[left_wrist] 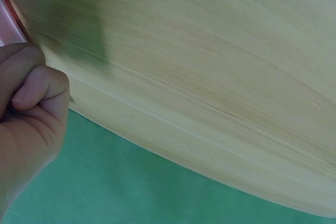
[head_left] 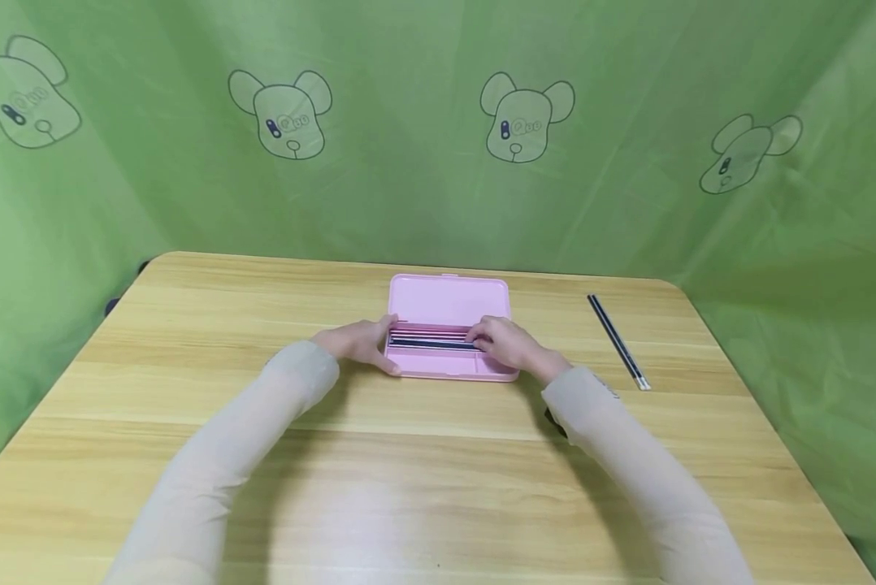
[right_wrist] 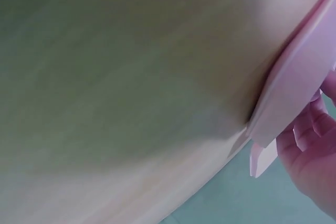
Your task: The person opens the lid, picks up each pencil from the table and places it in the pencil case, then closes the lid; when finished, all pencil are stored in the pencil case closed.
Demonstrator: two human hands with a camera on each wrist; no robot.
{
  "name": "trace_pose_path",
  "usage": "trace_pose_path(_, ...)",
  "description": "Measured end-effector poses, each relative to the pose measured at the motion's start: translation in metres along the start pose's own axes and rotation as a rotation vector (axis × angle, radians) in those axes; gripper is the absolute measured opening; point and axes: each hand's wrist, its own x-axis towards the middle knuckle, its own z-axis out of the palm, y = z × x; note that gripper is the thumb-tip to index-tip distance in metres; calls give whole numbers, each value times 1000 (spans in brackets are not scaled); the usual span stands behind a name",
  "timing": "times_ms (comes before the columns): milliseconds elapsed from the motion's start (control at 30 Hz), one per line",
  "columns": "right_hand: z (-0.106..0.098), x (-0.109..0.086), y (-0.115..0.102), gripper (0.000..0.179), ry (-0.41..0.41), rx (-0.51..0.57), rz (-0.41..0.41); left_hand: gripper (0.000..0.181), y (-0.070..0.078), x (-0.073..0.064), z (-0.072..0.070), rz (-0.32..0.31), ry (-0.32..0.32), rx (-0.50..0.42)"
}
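A pink pencil case (head_left: 431,364) lies on the table with its lid (head_left: 448,299) swung back. Several pencils, dark and reddish, lie lengthwise in its rear compartment. My left hand (head_left: 361,341) grips the case's left end, thumb at the front corner and fingers by the hinge side. Inside the right half, the curled fingers of my right hand (head_left: 507,341) pinch the end of a dark pencil (head_left: 438,344). In the right wrist view those fingers reach over the case's end wall (right_wrist: 294,77), which hides their tips. Only a corner of the case (left_wrist: 10,24) shows in the left wrist view.
Two dark pencils (head_left: 617,340) with white ends lie side by side on the wooden table (head_left: 379,455), right of the case. A green curtain (head_left: 409,195) with printed bear heads hangs behind the table and along both sides. A small dark object (head_left: 555,421) shows beside the right sleeve.
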Motion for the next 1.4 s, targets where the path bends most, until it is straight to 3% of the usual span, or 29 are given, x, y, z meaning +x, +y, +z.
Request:
trace_pose_path(433, 1, 1, -1, 15, 12, -36, 14, 103, -1, 0, 0, -3, 1, -16)
trace_pose_path(833, 0, -2, -1, 16, 4, -16, -41, 104, 0, -1, 0, -1, 1, -18)
trace_pose_path(1400, 2, -1, 0, 20, -18, 20, -27, 103, -1, 0, -1, 6, -3, -22)
